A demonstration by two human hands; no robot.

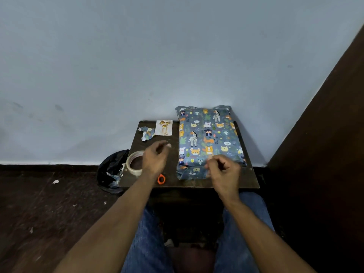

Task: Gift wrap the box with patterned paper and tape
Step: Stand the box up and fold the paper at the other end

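Head view looks down on a small dark counter (173,182) pushed against a pale grey wall (137,56), with the person's jeans-clad legs (149,243) tucked beneath its near edge. On the right half of the counter lies the wrapped box (208,138), covered in blue patterned paper printed with zebras, bears and foxes; its far end reaches the wall and its near end shows a folded flap facing the person. The right hand (224,172) hovers over that near end, fingers curled in with thumb and fingertips drawn close together; whether its grip pinches a bit of tape or nothing at all I cannot tell. The left hand (155,158) is raised over the middle of the counter, just left of the box, its fingers loosely bent and its grip holding nothing that I can see. Under that wrist sits a roll of clear tape (135,163) near the counter's left edge, and an orange scissor handle (161,179) peeks out beside the left forearm close to the near edge. At the far left corner lie torn scraps of the same patterned paper (147,133), and just beside them a white gift card (164,127) with gold ornaments on it. On the dark floor (49,203), left of the counter, a black bin bag (112,170) stands with more paper scraps in it. A dark brown panel (325,134) rises along the right.
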